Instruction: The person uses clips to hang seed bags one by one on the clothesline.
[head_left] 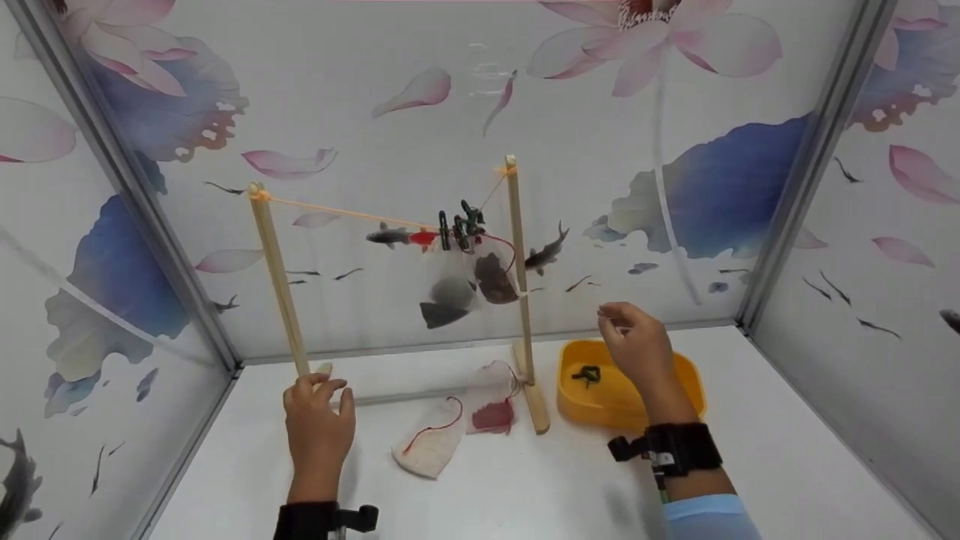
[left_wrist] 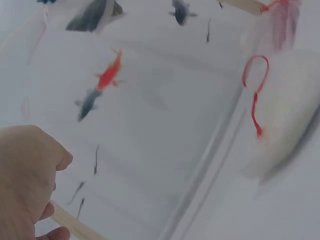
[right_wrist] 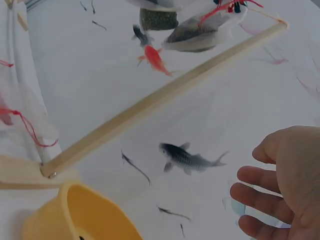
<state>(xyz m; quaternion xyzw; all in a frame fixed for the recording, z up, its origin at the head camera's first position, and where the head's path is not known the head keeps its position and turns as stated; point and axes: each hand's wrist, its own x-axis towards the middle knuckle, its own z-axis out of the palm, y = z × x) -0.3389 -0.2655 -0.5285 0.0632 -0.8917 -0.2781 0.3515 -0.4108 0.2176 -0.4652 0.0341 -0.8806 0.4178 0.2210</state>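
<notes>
My left hand (head_left: 319, 427) is at the lower part of the left wooden post (head_left: 277, 277), overlapping it in the head view. Its fingers are loosely bent, with the thumb apart from them. Raised over the yellow basket (head_left: 566, 405), my right hand (head_left: 637, 345) holds nothing, its fingers relaxed. An orange string (head_left: 345, 211) runs between the left post and the right wooden post (head_left: 517, 277). Dark green clips (head_left: 461, 225) hold sheer pouches on the string, among them a grey one (head_left: 450, 292) and a dark brown one (head_left: 495, 277).
On the white table (head_left: 525, 495) lie a pouch with pale contents (head_left: 431, 442) and a pouch with dark pink contents (head_left: 491, 415), each with red cord. A dark green clip (head_left: 589, 375) lies in the basket. Patterned panels with lotus and fish surround the table.
</notes>
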